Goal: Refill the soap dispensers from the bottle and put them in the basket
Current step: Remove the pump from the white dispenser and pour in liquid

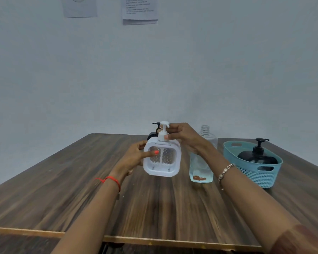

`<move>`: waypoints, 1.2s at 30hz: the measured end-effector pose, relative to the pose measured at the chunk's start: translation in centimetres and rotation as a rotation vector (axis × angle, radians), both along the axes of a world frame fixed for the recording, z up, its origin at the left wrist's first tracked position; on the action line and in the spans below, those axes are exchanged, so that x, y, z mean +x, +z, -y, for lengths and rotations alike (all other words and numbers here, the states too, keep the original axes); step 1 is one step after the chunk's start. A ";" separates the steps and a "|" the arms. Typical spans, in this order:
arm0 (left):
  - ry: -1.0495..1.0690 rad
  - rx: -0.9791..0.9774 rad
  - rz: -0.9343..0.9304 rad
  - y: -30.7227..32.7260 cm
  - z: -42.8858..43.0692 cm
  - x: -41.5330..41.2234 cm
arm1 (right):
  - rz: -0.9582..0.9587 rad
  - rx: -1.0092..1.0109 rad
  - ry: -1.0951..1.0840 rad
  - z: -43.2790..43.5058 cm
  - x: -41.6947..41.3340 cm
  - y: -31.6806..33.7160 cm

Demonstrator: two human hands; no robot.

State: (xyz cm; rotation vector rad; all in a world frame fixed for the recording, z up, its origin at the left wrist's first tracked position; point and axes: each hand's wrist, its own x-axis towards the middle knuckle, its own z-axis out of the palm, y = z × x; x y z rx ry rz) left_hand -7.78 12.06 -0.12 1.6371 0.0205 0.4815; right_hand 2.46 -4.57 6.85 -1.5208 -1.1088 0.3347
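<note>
White dispenser (162,158) gripped by both hands.

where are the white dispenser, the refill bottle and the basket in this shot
white dispenser (162,159): head view, on its front window panel
refill bottle (200,169): head view, on the liquid-filled lower body
basket (259,176): head view, on the teal front wall below the handle slot

one head-worn wide-angle view looks forward and slightly down across the worktop (81,189) toward the wall (154,70), close above the forearms reaching out from the bottom edge.
</note>
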 end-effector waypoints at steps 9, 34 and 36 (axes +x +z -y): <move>0.104 -0.031 0.020 -0.3 0.7 0.2 | 0.004 0.016 -0.336 -1.1 -0.9 -0.6; 0.202 -0.009 -0.031 -1.0 0.9 -1.0 | 0.260 -0.156 -0.470 -2.2 -3.5 -0.3; 0.199 -0.015 -0.034 -1.1 0.8 -1.1 | 0.213 -0.106 -0.413 -1.7 -3.5 0.0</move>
